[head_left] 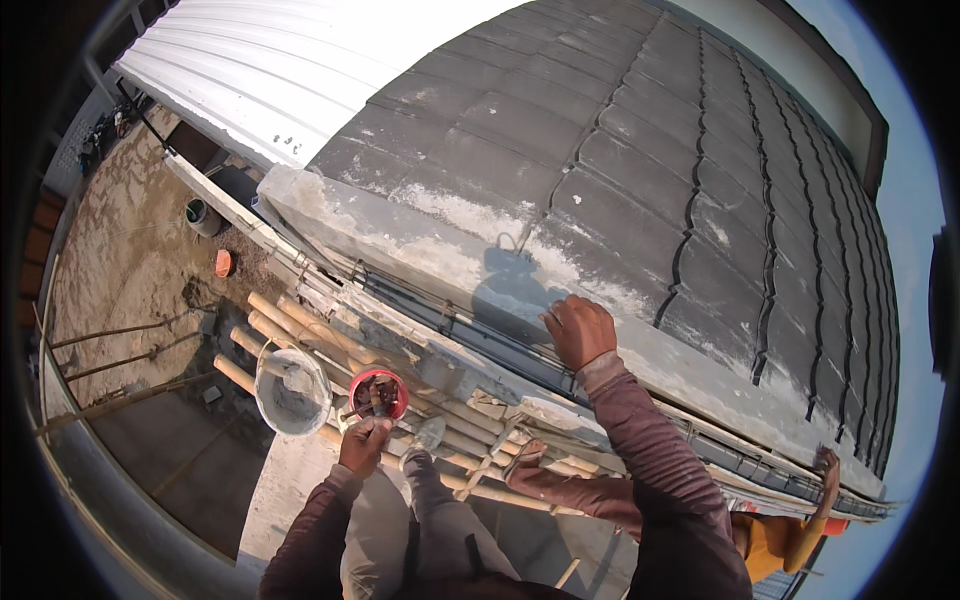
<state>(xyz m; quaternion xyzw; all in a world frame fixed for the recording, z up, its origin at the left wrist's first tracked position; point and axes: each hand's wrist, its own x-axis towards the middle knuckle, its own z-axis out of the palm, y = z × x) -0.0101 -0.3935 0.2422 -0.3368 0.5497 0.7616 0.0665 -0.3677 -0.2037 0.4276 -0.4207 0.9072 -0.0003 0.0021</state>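
Observation:
My left hand (365, 447) is closed around a short, dark upright piece, perhaps a tool handle, just in front of a small red bucket (401, 398) with dark contents. What exactly it grips is unclear. Close to its left, a white bucket (318, 412) holds grey material like wet mortar. Stretched forward, my right hand (582, 333) has curled fingers at the grey concrete ledge (640, 350) along the lower edge of the roof. Anything inside those fingers is hidden.
Bamboo poles (245, 376) form a scaffold under my feet. Dark roof tiles (620, 190) slope upward beyond the ledge. At right a co-worker in an orange shirt (768, 548) reaches to the ledge. Far below lie muddy ground (130, 240), a drum (203, 218) and an orange container (224, 263).

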